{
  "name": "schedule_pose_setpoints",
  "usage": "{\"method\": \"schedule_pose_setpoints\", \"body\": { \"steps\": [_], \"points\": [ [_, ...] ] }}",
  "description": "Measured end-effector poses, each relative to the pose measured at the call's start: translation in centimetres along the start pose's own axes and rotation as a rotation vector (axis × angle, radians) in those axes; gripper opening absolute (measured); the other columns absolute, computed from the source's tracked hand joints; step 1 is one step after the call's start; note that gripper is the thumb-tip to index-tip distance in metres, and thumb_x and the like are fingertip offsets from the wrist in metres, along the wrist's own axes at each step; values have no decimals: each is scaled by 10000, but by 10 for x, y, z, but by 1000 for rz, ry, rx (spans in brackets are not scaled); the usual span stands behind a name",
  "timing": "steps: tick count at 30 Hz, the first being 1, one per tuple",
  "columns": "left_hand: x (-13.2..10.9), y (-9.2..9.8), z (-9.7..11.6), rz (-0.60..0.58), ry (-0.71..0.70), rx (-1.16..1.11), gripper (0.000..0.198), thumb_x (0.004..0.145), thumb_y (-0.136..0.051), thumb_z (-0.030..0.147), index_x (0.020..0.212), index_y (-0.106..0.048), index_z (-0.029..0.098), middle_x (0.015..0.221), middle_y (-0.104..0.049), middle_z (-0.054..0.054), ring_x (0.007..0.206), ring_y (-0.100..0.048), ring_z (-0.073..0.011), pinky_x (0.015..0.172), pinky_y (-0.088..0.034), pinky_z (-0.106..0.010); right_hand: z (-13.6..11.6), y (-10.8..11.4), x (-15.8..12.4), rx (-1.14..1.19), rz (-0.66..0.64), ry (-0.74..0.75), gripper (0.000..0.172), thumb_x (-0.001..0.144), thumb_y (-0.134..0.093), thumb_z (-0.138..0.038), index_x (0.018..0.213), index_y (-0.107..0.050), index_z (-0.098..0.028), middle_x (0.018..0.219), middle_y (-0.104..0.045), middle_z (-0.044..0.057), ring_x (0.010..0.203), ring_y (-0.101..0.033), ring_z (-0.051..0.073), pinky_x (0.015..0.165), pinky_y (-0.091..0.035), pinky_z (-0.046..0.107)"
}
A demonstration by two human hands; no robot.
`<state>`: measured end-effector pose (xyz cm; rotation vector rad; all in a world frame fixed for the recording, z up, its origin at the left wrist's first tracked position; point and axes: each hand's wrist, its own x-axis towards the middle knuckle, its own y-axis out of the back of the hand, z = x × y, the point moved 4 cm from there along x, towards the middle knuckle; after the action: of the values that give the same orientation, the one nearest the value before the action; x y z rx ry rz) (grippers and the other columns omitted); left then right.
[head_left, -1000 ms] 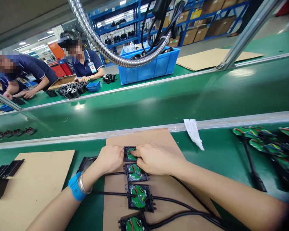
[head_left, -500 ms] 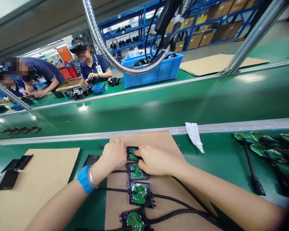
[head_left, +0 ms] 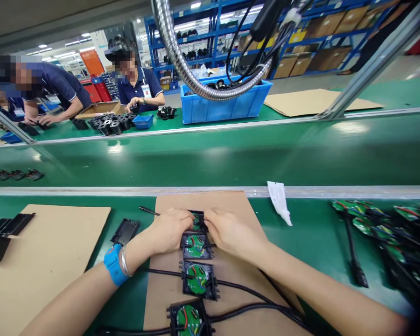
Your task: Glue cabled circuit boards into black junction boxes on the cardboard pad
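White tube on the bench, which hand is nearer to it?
Right. The right hand is left of the white tube; the left hand is farther left.

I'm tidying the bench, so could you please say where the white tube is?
In the head view, the white tube lies on the green bench, right of the right hand, between the middle cardboard sheet and the heaped circuit boards.

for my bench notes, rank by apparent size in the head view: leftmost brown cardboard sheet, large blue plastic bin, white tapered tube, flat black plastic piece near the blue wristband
1. Cardboard sheet
2. Blue bin
3. White tube and black piece: too alike to rank
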<state>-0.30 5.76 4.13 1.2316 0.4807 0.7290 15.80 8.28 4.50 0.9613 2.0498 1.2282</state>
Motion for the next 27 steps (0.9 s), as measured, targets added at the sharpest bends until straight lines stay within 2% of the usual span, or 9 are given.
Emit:
{"method": "schedule_pose_setpoints", "body": {
  "steps": [4,7,11,13,20,23,27],
  "points": [
    [0,0,1,-3,26,2,194,807,-469,101,968,-571,140,1079,-620,-67,1014,-564,-212,897,-418,-335,10,-14,-2,-24,47,-49,232,940,-286,-204,857,-493,-141,804,-586,66,660,-504,141,613,-282,274],
    [1,0,2,-4,53,14,241,803,-462,100,1020,-563,135,1019,-622,-81,945,-573,-226,846,-435,-351,12,-14,-1,-36,41,-54,237,940,-283,-210,836,-487,-153,765,-586,47,630,-495,130,596,-274,266],
    [3,2,4,-24,66,30,461,781,-501,115,1237,-497,181,1047,-609,-74,947,-571,-240,843,-439,-374,7,-8,1,-59,-1,-33,208,908,-317,-189,835,-511,-162,740,-591,33,617,-491,123,576,-256,263],
    [4,3,5,-49,66,44,517,774,-520,123,1284,-470,194,1060,-606,-71,963,-570,-239,854,-437,-371,4,-6,0,-88,-13,-30,197,894,-333,-184,835,-520,-160,749,-594,38,609,-488,125,565,-235,273],
    [3,2,3,-34,41,58,456,800,-520,155,1253,-503,205,1025,-611,-55,933,-567,-226,842,-440,-366,3,-8,-3,-210,0,-91,190,872,-352,-174,890,-538,-143,783,-614,69,581,-484,139,544,-172,295],
    [4,-1,4,-34,30,57,472,788,-515,120,1251,-522,211,1033,-602,-51,938,-558,-217,844,-440,-362,1,-9,0,-229,-40,-61,172,847,-381,-158,872,-550,-146,770,-625,65,563,-483,135,538,-170,292],
    [8,-3,8,-38,37,110,394,775,-472,69,1126,-615,176,1017,-582,-73,935,-539,-231,802,-444,-370,-2,-11,3,-225,-64,9,193,819,-403,-120,898,-579,-134,770,-620,82,574,-488,131,537,-214,283]
  ]
}}
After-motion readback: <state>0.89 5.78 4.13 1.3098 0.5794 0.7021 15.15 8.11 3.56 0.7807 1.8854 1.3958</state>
